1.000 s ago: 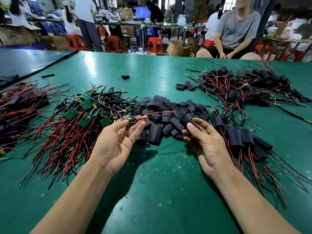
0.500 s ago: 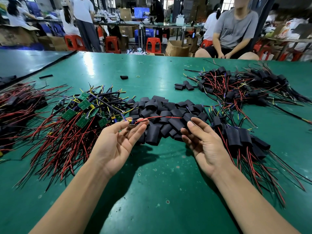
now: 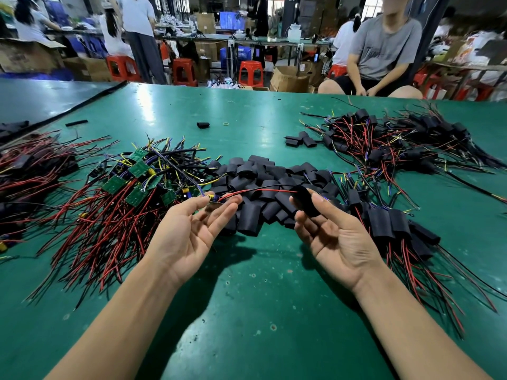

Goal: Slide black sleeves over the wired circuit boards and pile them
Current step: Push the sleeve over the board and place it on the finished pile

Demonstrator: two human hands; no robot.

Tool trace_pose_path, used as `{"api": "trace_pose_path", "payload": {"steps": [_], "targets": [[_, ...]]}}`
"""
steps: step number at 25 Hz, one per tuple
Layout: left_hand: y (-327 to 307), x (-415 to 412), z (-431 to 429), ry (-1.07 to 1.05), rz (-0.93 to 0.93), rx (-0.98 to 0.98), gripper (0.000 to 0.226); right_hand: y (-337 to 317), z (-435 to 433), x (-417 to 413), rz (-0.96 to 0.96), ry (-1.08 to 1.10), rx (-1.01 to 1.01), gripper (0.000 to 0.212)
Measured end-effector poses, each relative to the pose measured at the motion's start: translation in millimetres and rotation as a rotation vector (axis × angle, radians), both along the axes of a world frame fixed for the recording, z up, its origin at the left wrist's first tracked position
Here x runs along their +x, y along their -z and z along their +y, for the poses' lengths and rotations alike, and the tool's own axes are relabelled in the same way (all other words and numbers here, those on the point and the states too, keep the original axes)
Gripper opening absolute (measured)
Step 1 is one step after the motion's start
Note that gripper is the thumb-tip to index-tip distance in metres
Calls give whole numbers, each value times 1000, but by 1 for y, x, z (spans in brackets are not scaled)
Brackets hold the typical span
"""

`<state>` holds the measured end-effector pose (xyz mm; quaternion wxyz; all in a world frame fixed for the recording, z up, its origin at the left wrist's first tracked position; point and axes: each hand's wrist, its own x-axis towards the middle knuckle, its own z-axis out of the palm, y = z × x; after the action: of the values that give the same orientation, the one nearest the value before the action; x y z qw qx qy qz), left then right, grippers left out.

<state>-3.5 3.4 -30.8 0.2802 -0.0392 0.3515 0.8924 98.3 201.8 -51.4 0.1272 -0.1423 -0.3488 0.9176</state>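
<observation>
**Sleeve and board held apart over the bench**

Both hands are palm-up above the green table (image 3: 260, 311). The left hand (image 3: 192, 234) has its fingers nearly straight, and its thumb and fingertips lightly pinch the end of a wired board (image 3: 211, 198), of which only a small yellow and blue part shows. From it a red and black wire pair (image 3: 260, 190) runs to the right as far as the black sleeve (image 3: 304, 200). The right hand (image 3: 337, 239) grips this sleeve between its thumb on top and its curled fingers beneath (whether the wire tips are already inside the sleeve's mouth cannot be told).

Just beyond the hands lies a heap of loose sleeves (image 3: 255, 182). To its left and touching it is a tangle of bare green boards (image 3: 137, 182), their red wires fanning toward the near edge. Just right of the right hand is a pile of sleeved boards (image 3: 389, 223) with wires trailing out. A larger pile of the same (image 3: 397, 144) lies farther back on the right, and another dark tangle (image 3: 33, 171) lies at the far left.

Across the table sits a person in a grey T-shirt (image 3: 384, 48).
</observation>
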Motion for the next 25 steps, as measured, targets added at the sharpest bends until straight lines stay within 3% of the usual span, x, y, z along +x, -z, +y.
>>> {"api": "trace_pose_path", "payload": {"steps": [4, 8, 12, 16, 20, 23, 25], "targets": [[0, -1, 0, -37, 47, -46, 22, -1, 1, 2, 21, -26, 18, 39], [0, -1, 0, -74, 94, -67, 12, 1, -1, 1, -25, 30, 206, 37], [5, 0, 3, -42, 152, -78, 11, 2, -2, -1, -57, 91, 324, 49], [10, 3, 5, 19, 229, -132, 19, 1, -6, -3, 3, 106, 219, 53], [15, 9, 10, 85, 258, -212, 34, -2, -3, -3, 102, 117, 24, 38], [18, 13, 15, 117, 254, -209, 31, -1, -8, -3, 117, 99, 34, 36], [19, 16, 16, 135, 270, -216, 33, 1, -14, -4, 89, 112, 153, 45]]}}
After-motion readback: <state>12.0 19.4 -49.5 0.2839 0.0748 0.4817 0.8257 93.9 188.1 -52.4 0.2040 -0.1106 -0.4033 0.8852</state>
